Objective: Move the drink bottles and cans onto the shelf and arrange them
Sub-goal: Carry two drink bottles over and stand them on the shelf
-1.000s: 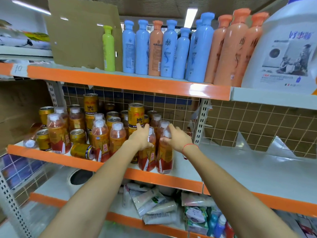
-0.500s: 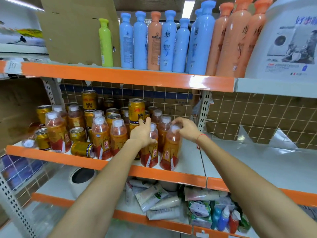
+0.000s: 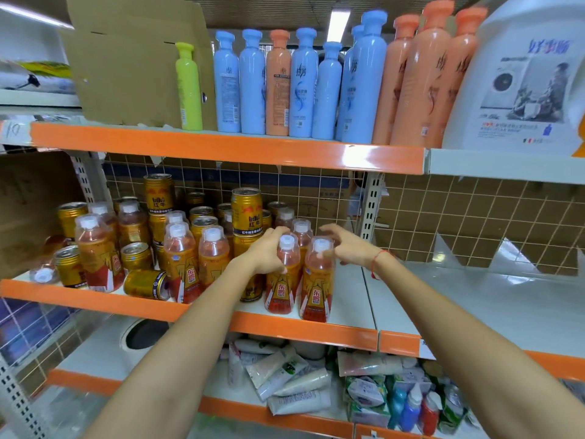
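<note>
While your left hand [image 3: 268, 250] wraps round the shoulder of an upright drink bottle [image 3: 282, 280] near the front of the middle shelf [image 3: 345, 334], your right hand [image 3: 349, 247] hangs just right of a second bottle [image 3: 317, 285], fingers loosely curled and holding nothing; whether a fingertip brushes its clear cap you cannot tell from this angle. These two bottles stand side by side, just apart or touching, at the right end of the drinks. Your left palm hides most of the first bottle's upper body and the gold can [image 3: 250, 282] behind your wrist. More bottles [image 3: 180, 258] and cans [image 3: 136, 256] crowd the shelf to the left, several rows deep, so the rear ones show only lids. One tall can [image 3: 247, 212] is stacked on another; one can [image 3: 147, 284] lies on its side at the front edge. At the far left a bottle [image 3: 44, 274] seems to lie down, blurred and partly cut off. Above, blue and orange bottles [image 3: 304, 87] stand in a row beside a large white jug [image 3: 525, 80], cut by the frame. Below, tubes and packets [image 3: 285, 378] lie jumbled, their labels unreadable.
</note>
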The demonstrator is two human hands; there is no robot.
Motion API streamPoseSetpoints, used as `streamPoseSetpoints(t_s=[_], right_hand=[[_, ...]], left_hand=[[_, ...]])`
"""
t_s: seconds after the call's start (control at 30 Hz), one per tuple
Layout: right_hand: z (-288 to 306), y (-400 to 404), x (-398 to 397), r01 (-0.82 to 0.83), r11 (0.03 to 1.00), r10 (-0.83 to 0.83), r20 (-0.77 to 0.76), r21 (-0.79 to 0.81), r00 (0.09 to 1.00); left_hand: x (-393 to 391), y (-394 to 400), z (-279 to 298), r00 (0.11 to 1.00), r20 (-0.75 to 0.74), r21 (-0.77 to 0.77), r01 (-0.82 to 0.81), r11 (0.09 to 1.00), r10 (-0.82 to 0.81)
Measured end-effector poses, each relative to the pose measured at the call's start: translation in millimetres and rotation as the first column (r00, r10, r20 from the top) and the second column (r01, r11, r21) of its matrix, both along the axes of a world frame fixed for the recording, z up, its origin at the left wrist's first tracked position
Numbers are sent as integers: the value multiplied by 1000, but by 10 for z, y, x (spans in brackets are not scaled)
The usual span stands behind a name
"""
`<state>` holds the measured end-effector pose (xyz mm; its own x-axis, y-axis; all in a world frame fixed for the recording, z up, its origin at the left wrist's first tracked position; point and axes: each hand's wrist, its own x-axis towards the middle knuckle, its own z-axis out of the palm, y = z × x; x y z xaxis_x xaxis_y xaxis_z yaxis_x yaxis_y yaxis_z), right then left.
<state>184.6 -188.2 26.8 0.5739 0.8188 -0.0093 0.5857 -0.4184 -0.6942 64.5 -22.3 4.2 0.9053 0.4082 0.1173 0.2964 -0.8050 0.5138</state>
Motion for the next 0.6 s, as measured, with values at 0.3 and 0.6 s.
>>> streamPoseSetpoints(t_s=[0.3, 0.6], right_hand=[[-279, -50, -67, 104, 985, -99, -46, 136, 994], [-890, -23, -330, 270, 901, -196, -238, 340, 951]], left_hand=[[7, 30, -201, 979, 185, -148, -55, 987, 82], [-49, -19, -634, 938, 284, -353, -89, 931, 197]])
